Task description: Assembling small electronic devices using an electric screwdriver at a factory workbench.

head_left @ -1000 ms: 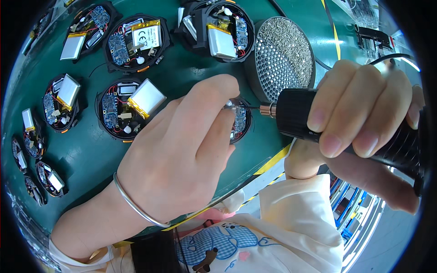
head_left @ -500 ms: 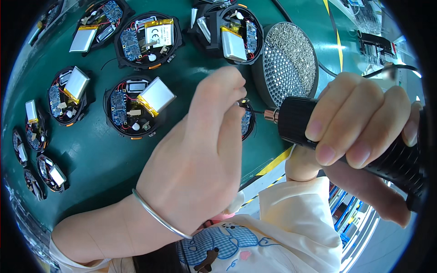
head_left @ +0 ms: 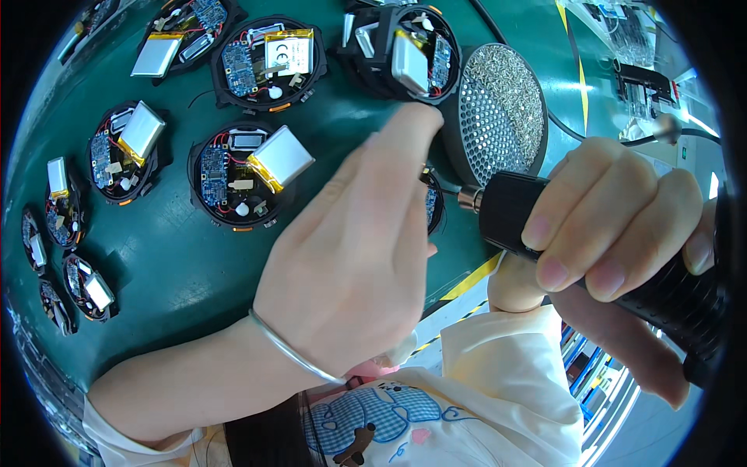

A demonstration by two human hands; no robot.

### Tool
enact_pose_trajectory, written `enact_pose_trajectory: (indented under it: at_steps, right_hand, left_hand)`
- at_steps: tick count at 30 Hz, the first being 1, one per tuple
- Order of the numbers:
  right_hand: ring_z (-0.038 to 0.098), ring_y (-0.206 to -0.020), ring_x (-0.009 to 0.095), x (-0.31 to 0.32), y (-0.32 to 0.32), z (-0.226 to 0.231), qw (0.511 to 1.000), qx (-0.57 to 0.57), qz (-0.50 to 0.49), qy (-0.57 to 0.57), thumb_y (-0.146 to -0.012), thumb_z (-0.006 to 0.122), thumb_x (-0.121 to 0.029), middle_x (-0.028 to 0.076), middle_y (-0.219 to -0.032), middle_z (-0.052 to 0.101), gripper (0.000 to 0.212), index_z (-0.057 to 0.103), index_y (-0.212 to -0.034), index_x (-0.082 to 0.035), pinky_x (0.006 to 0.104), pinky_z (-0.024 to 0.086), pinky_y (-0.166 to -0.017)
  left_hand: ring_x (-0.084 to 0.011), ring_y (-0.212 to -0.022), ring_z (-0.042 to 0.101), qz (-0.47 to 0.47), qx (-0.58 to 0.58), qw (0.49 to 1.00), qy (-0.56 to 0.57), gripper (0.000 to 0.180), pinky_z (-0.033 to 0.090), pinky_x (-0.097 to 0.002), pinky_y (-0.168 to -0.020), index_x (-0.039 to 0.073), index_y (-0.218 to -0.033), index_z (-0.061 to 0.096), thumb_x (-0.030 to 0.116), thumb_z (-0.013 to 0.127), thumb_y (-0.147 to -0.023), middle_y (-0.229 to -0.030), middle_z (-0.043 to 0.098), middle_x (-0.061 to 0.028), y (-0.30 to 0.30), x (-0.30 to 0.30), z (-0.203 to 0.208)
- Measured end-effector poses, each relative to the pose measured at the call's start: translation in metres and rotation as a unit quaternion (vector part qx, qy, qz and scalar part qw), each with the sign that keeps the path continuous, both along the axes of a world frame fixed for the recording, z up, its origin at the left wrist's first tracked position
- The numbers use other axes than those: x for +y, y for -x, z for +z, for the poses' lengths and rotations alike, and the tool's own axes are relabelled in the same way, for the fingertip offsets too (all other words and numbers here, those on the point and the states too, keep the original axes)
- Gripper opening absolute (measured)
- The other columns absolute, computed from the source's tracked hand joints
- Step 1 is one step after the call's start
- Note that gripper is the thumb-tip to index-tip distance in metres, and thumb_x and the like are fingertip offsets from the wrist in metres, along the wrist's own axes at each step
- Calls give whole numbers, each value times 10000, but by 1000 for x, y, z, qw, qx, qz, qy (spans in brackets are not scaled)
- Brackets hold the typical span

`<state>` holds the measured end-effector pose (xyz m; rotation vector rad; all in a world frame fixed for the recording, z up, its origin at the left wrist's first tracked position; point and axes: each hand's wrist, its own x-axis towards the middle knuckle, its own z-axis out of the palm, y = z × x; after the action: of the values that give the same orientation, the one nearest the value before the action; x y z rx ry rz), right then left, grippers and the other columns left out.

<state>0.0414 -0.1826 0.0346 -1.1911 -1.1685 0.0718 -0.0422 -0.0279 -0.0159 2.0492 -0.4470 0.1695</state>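
My right hand is wrapped around a black electric screwdriver that points left. Its thin bit reaches the right edge of a round watch case with a blue circuit board. My left hand, back up and wearing a silver bangle, is closed over that case; most of the case and the fingertips are hidden beneath it. One fingertip shows below, near the case's lower edge. Just beyond the bit stands a round dish with a perforated plate and many small silver screws.
Several open watch cases with boards and silver batteries lie on the green mat, among them one left of my hand, one behind it and a stacked one. A black cable runs behind the dish. Yellow-black tape marks the mat's near edge.
My left hand has shifted right and rolled over the watch case, hiding its thumb and finger pinch. The screwdriver stays almost in place, its bit still at the case. The whole view has moved slightly.
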Motion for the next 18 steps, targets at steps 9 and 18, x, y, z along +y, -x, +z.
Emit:
enact_pose_trajectory:
  at_steps: [9, 18]
  right_hand:
    - [531, -514, 159, 3, 7, 8, 998, -10, -2, 60, -678, 650, -671, 55, -764, 533, 792, 466, -1067, -6, 256, 433, -477]
    - [522, -509, 144, 5, 11, 9, 996, -22, -44, 70, -650, 632, -715, 45, -764, 530, 833, 460, -1072, -17, 259, 431, -484]
  left_hand:
    - [-361, -1071, 521, -2, 71, 996, 46, 445, 465, -394, -863, -87, -984, 490, -117, 660, -574, -1214, 424, -241, -3, 2, 2]
    - [-361, -1044, 528, -23, 35, 997, 60, 431, 456, -388, -867, -99, -983, 487, -137, 632, -579, -1203, 423, -228, -4, 12, 0]
